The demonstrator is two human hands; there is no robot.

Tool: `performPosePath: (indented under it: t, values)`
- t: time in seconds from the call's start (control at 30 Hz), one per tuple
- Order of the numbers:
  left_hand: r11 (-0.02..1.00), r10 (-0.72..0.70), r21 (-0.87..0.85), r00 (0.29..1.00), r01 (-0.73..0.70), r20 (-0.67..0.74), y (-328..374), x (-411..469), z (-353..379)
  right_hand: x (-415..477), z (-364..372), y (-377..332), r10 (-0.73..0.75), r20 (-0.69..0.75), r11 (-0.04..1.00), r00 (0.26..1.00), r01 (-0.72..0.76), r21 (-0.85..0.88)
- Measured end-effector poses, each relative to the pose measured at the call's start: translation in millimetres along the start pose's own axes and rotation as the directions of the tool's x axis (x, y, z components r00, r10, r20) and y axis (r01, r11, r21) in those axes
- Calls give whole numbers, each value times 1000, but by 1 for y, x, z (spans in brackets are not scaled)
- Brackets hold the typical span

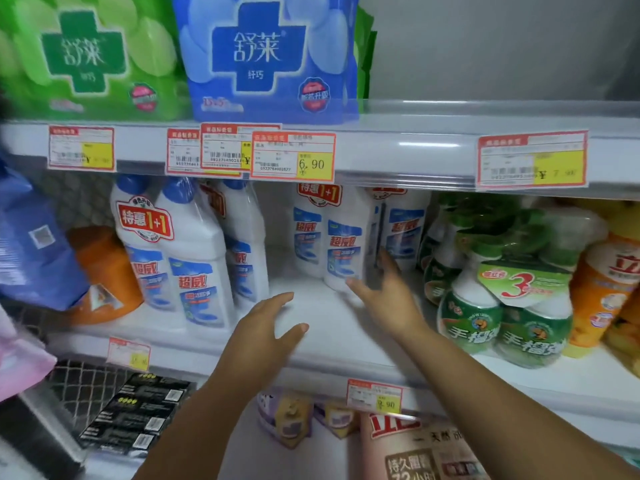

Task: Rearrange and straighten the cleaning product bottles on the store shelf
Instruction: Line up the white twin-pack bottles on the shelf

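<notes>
White cleaner bottles with blue caps stand on the white middle shelf [322, 341] in two groups. The left twin-pack [176, 258] leans to the right near the shelf's front, with another bottle [246, 251] behind it. The right twin-pack [329, 237] stands further back, and one more bottle [403, 233] is beside it. My right hand [384, 292] reaches in with fingers spread, its fingertips against the right side of the right twin-pack. My left hand [266, 327] hovers open over the bare shelf between the two groups, touching nothing.
Green pump-bottle packs [502, 317] crowd the right, with orange and yellow bottles [609, 289] beyond. An orange jug [104, 271] and a blue bag [31, 244] sit at the left. Price tags [292, 155] line the upper shelf edge; green and blue packs sit above, more goods below.
</notes>
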State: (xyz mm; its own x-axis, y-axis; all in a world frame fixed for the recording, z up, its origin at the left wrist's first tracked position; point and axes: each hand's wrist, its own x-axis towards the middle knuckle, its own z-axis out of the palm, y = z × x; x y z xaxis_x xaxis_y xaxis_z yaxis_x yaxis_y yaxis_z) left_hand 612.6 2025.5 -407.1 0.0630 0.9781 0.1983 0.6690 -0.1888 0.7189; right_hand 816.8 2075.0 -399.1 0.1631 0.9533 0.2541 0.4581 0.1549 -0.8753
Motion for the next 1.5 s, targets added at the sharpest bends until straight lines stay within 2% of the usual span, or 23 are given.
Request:
performPosePath:
  t: [0.2, 0.3, 0.47, 0.7, 0.9, 1.0, 1.07, 1.13, 1.23, 1.5]
  values:
    - [999, 33, -43, 999, -33, 2, -2, 19, 15, 38, 18, 14, 62, -27, 990, 998, -57, 132]
    - [997, 59, -57, 998, -61, -27, 5, 29, 23, 32, 20, 16, 41, -50, 992, 998, -35, 125]
    - [987, 78, -136, 993, -89, -86, 16, 35, 30, 4, 7, 12, -59, -59, 998, 997, 58, -9]
    - [969, 16, -245, 999, -27, -44, 23, 33, 29, -36, -26, 17, 2, -10, 997, 1000, -1, 77]
    - [918, -3, -397, 999, -9, -32, 36, 52, 39, -26, -33, 17, 55, -148, 991, 988, -72, -114]
    - [910, -5, -413, 998, -20, -61, 35, 63, 49, -30, -24, 16, 22, -257, 987, 966, -62, -151]
    - [923, -20, -385, 994, -24, -110, 33, 67, 55, -41, -16, 17, -43, -292, 988, 955, -2, -154]
    - [931, -14, -362, 988, -42, -151, 33, 69, 58, -51, -8, 17, -86, -234, 985, 968, 48, -163]
    - [938, 1, -341, 984, -62, -176, 36, 76, 62, -45, -5, 20, -66, -152, 992, 986, 49, -115]
    - [950, 72, -291, 986, -113, -149, 38, 105, 77, -1, -9, 41, -17, -125, 996, 992, 5, -92]
